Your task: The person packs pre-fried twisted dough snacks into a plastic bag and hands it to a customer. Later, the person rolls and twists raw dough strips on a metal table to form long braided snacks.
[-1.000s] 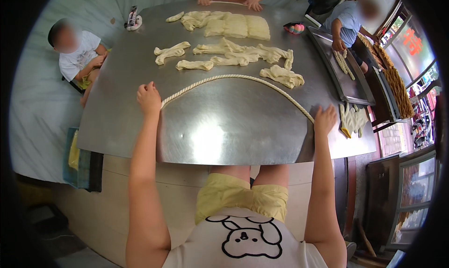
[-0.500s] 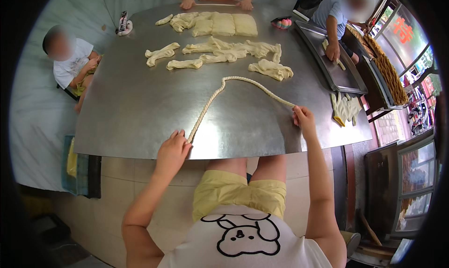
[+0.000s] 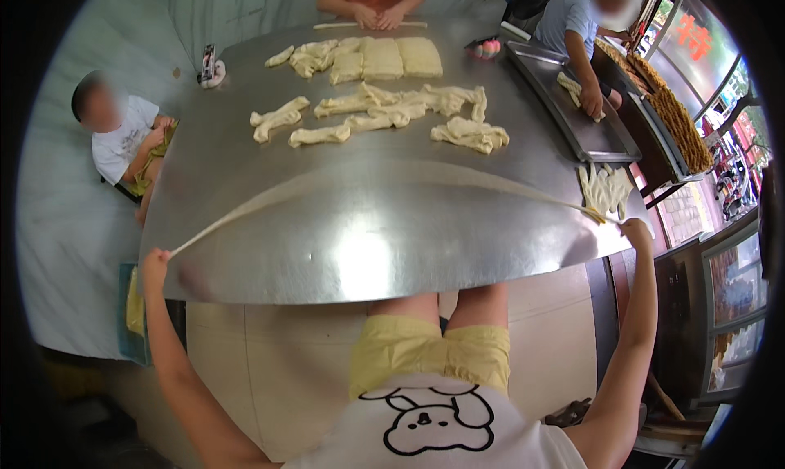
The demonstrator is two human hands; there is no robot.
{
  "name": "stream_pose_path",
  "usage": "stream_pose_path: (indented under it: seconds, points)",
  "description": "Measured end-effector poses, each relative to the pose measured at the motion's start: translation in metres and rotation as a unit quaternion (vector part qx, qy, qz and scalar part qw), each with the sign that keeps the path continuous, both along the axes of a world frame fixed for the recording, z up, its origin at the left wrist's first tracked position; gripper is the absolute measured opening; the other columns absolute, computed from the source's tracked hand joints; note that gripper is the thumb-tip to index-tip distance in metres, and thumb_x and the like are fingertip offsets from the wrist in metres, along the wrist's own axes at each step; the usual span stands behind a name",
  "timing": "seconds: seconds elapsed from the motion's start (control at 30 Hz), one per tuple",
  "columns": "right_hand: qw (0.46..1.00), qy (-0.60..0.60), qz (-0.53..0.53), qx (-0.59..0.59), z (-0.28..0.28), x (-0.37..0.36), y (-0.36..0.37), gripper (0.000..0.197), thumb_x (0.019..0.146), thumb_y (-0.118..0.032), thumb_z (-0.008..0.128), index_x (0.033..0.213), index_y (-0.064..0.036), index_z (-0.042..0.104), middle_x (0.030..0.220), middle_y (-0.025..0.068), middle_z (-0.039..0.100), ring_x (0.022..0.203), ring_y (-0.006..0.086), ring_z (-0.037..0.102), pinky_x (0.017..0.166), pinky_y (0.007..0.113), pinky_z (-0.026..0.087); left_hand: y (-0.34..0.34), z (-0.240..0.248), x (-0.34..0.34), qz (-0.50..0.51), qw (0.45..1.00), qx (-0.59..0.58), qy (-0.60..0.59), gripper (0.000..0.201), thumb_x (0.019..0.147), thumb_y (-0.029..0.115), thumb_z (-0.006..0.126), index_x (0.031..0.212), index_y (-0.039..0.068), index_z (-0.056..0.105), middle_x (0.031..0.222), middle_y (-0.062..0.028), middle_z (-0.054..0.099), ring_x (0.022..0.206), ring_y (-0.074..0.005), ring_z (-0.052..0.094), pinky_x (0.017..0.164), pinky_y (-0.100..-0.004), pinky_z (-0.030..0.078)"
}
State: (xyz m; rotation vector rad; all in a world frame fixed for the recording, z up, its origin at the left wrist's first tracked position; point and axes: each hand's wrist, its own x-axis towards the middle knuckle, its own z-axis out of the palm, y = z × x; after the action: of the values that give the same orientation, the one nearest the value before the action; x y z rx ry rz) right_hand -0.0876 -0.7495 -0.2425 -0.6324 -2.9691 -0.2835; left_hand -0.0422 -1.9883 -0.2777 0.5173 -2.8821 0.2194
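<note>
A long thin dough rope [image 3: 360,175], blurred by motion, arches over the metal table from one hand to the other. At its left end, my left hand [image 3: 155,266] grips it near the table's left edge. My right hand [image 3: 636,233] pinches the other end by the right edge, beside a pair of white gloves [image 3: 605,191]. Both arms are spread wide. Beyond the rope lie several loose pieces of pale dough, among them a lump [image 3: 470,134] and a long irregular strip [image 3: 401,101]. Farther back sits a slab of dough [image 3: 382,60] cut into blocks.
The steel table [image 3: 270,264] has a curved near edge. Across it, a co-worker's hands [image 3: 378,17] rest by a thin dough strip [image 3: 327,25]. At right, another person's hand [image 3: 591,101] handles dough on a metal tray [image 3: 605,146]. Someone sits at left. A phone [image 3: 208,60] stands near the wall.
My hands have moved far apart, left and right. The twisted rope that lay bent on the table is now stretched into a long, smooth-looking arc. The far co-worker's hands have come together.
</note>
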Motion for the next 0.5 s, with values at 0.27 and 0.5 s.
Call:
stream_pose_path:
  seconds: [0.27, 0.5]
  points:
    - [0.837, 0.478, -0.013, -0.266, -0.005, 0.023, -0.176, 0.037, 0.096, -0.035, 0.050, 0.108, -0.0040, 0.066, 0.100, 0.0105, 0.069, 0.088, 0.0213, 0.064, 0.078, 0.033, 0.049, 0.225, -0.021, -0.032, -0.067, 0.897, 0.269, 0.345, 0.022, 0.099, 0.022, 0.046, 0.104, 0.003, 0.055, 0.094, -0.0105, 0.059, 0.085, -0.0224, 0.058, 0.076, -0.0338, 0.046]
    - [0.965, 0.160, 0.207, -0.019, -0.064, 0.057, -0.429, 0.046, 0.094, -0.024, 0.046, 0.133, -0.0002, 0.044, 0.139, 0.0210, 0.043, 0.130, 0.0328, 0.040, 0.107, 0.056, 0.025, 0.399, -0.013, -0.045, -0.225, 0.925, 0.185, 0.242, 0.017, 0.093, 0.018, 0.050, 0.096, 0.002, 0.057, 0.101, -0.0145, 0.063, 0.094, -0.0327, 0.059, 0.083, -0.0425, 0.045]
